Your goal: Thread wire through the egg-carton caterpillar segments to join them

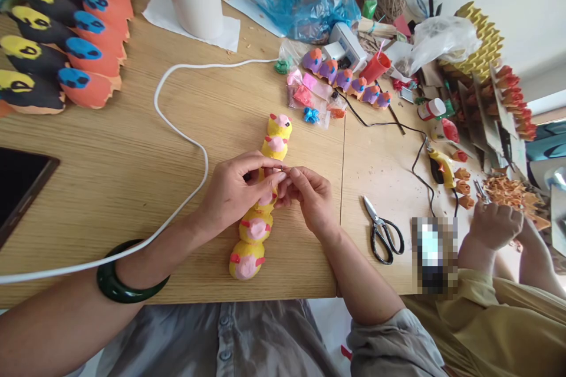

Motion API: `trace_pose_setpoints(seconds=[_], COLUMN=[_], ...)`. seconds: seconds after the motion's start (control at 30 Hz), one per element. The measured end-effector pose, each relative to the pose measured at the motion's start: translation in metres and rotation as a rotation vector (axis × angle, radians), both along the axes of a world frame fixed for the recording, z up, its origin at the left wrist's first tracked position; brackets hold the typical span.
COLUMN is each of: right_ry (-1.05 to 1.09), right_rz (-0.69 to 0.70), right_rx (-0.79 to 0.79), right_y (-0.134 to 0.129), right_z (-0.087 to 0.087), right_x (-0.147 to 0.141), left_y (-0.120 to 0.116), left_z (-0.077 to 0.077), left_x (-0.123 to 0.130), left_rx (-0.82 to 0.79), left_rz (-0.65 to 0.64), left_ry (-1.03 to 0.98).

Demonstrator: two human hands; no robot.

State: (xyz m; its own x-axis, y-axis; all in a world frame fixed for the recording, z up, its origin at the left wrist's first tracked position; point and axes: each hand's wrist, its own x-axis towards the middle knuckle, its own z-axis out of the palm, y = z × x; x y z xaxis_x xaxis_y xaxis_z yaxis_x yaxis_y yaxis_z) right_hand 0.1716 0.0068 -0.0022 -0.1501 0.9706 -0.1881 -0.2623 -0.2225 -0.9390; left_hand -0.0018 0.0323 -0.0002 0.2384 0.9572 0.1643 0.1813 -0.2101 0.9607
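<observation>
Over mid of yellow-pink egg-carton row (pixel 255 228), L hand (pixel 230 191) & R hand (pixel 315 200), fingertips pinched near-shut, work approx. one tiny dark bit (pixel 282 168), which prob. calls for steady, v. fine finger control.

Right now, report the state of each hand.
Left hand: closed in a pinch over the yellow-and-pink row; anything held is too small to tell.
Right hand: closed in a pinch beside the left's fingertips; anything held can't be told.

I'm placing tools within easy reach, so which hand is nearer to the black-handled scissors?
The right hand. It is just left of the scissors, not touching them; the left hand is farther left, over the yellow figures.
</observation>
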Motion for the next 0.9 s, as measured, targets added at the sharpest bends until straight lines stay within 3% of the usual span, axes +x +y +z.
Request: trace_pose_setpoints(seconds=[0.4, 0.53, 0.9], right_ry=[-0.131, -0.102, -0.081], right_rz=[0.010, -0.045, -0.006], right_rx=[0.078, 0.077, 0.056], right_y=[-0.0038, -0.0036, -0.0020], right_z=[0.0053, 0.0020, 0.0020], right_x=[0.0009, 0.0010, 0.0019], left_y=[0.0010, 0.0007, 0.0008], left_z=[0.0041, 0.0039, 0.0029], left_x=[0.0001, 0.0004, 0.0002], left_rx=[-0.001, -0.006, -0.021], left_rz=[-0.007, -0.003, -0.012], left_ry=[0.000, -0.010, -0.022])
